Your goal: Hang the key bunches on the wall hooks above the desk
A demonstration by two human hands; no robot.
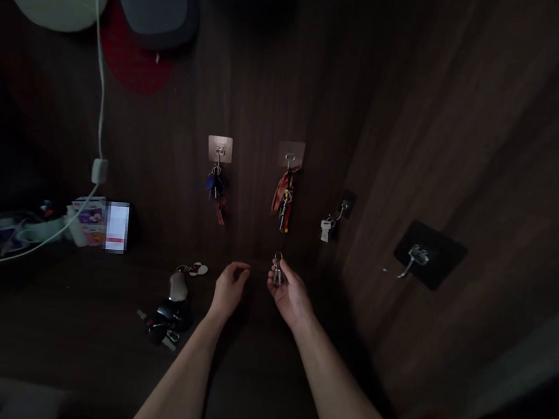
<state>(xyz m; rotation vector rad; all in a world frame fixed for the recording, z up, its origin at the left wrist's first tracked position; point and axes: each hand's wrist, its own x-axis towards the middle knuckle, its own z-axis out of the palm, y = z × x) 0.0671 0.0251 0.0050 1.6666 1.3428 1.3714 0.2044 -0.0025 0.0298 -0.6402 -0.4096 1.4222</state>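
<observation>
My right hand [291,293] is closed on a small bunch of keys [277,272], whose ring stands up above the thumb and fingers. To its left is my left hand [229,287], palm inward, fingers loosely bent and slightly apart, with nothing visible in it. On the dark wooden surface left of that hand lie several more keys and fobs [169,320], a grey fob [178,286] and a red-and-white key tag [199,269]. Above the hands, keys with blue and red tags [215,184] hang from one wall hook [220,148], and keys with an orange strap [285,197] from another [290,154].
White keys [326,229] hang on a hook [345,206] on the right panel, near a larger bare hook [418,255]. A white cable [100,95] runs down the left past boxes [90,220] and a bright pixelated card [117,226]. Caps [154,9] hang at upper left.
</observation>
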